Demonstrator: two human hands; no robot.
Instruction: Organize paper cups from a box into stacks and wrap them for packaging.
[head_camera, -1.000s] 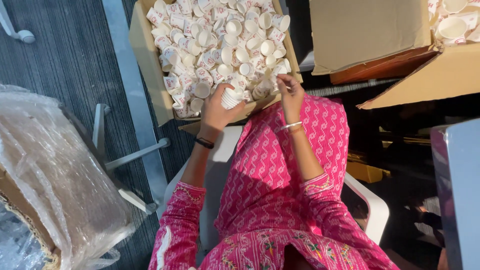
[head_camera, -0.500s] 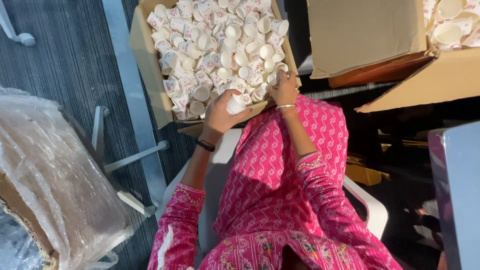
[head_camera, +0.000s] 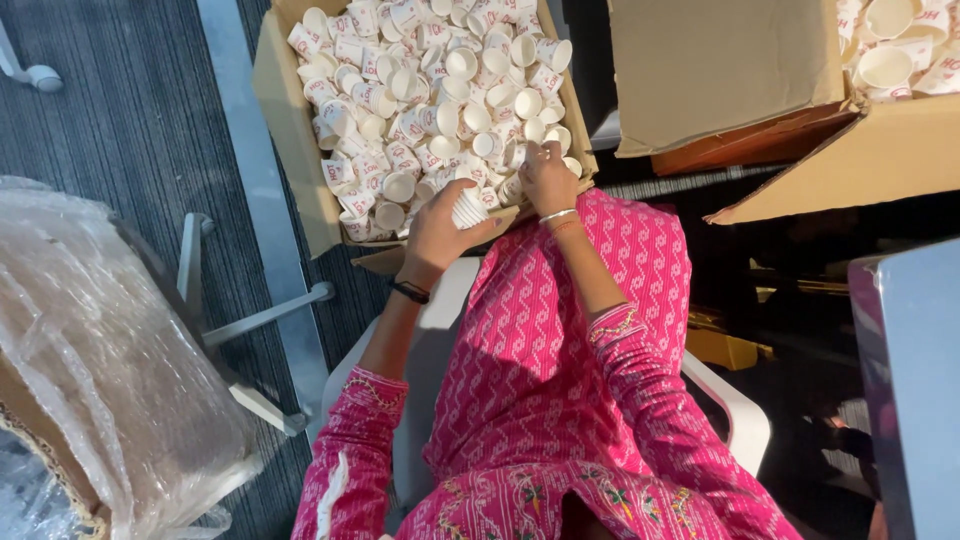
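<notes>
Two open cardboard boxes are seen: the near box (head_camera: 285, 120), heaped to its rim with small white paper cups (head_camera: 440, 80), and a second box (head_camera: 850, 150) at the upper right, cut off by the frame. A short ribbed stack of cups (head_camera: 468, 207) is held in the closed grip of the left hand (head_camera: 440, 228) at the box's near edge. The right hand (head_camera: 548, 180) is laid among the loose cups just beside it, and whether its grip holds one cannot be told.

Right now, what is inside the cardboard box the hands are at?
The cardboard box holds a loose heap of small paper cups. The right hand reaches in; the left hand holds a stack of cups. Lower cups and the bottom are covered.
</notes>
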